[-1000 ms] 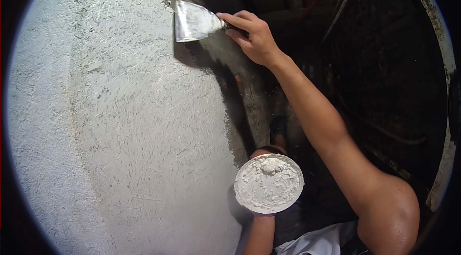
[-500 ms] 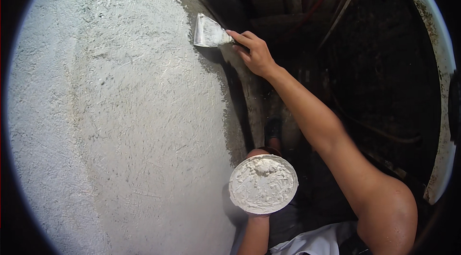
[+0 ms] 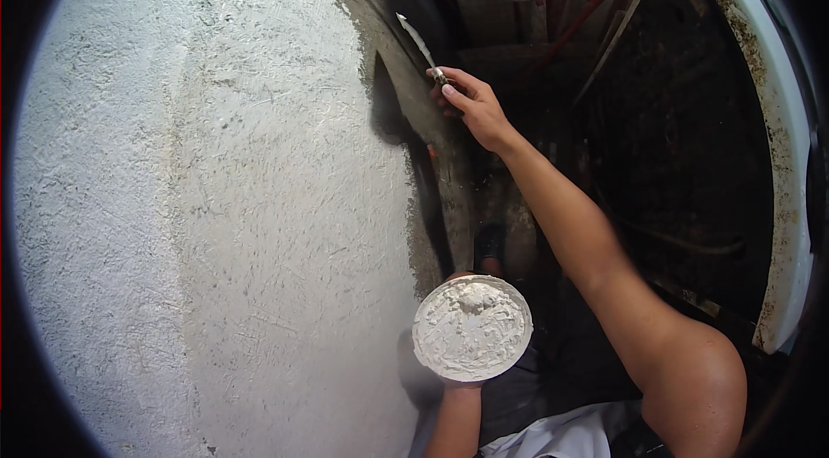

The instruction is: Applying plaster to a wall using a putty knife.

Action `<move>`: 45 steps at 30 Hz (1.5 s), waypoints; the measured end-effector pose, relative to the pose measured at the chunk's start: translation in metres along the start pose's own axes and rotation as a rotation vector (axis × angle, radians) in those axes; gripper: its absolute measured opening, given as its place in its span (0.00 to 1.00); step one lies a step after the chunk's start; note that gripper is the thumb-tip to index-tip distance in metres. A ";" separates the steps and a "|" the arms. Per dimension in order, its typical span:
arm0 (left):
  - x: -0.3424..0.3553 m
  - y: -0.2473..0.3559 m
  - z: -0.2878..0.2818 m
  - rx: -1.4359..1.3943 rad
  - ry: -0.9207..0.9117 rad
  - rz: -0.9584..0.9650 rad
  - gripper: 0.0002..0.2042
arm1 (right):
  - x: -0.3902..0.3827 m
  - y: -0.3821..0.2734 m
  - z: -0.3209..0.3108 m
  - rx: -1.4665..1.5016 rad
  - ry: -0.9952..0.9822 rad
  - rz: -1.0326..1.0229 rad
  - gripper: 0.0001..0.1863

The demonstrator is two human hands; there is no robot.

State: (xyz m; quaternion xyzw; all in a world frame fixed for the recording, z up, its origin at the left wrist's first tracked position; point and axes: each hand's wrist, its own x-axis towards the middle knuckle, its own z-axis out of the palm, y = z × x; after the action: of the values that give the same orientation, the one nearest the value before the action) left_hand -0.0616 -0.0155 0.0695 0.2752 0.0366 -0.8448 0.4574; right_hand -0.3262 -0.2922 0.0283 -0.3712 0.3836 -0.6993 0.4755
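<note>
White-bladed putty knife [image 3: 418,44] has just turned edge-on, away from the wall's coating [image 3: 276,242]; I judge the stroke broken off. Right hand [image 3: 477,108] clamped on it; left hand [image 3: 463,386] under paste tub [image 3: 430,364], I can't tell its grip.

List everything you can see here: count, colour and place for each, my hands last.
wall: 1, white coating with a bare grey-brown edge, left half
scraper: 1, whitish blade seen edge-on, upper middle
tub: 1, whitish, round, lower middle
paste: 1 batch, white, in the tub
cable: 1, grey, top
pipe or hose: 1, red, upper right
curved panel: 1, white with brown specks, right edge
shoe: 1 seen, dark, below the right forearm
cloth: 1 piece, white, bottom edge
left hand: 1, bare, mostly hidden under the tub
right hand: 1, bare, upper middle, gripping the scraper
</note>
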 end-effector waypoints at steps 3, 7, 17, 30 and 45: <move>0.000 -0.001 -0.006 -0.020 -0.024 0.000 0.33 | 0.000 -0.005 0.007 -0.489 0.090 -0.399 0.19; -0.002 -0.001 -0.010 -0.020 -0.018 -0.014 0.34 | 0.001 -0.007 0.018 -0.635 0.128 -0.516 0.25; -0.003 0.003 -0.011 -0.030 0.025 0.001 0.36 | -0.006 0.018 0.034 -0.656 -0.075 -0.492 0.31; -0.008 0.005 -0.032 0.090 0.087 0.004 0.40 | -0.047 0.036 0.015 -0.671 -0.029 -0.347 0.27; -0.009 0.001 -0.015 0.248 0.154 0.071 0.42 | -0.042 0.024 0.037 -0.653 -0.046 -0.284 0.28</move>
State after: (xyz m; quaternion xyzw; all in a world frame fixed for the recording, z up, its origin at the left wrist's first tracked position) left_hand -0.0501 -0.0048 0.0615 0.3950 -0.0428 -0.8025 0.4451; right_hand -0.2731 -0.2651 0.0164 -0.5689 0.5204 -0.5906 0.2383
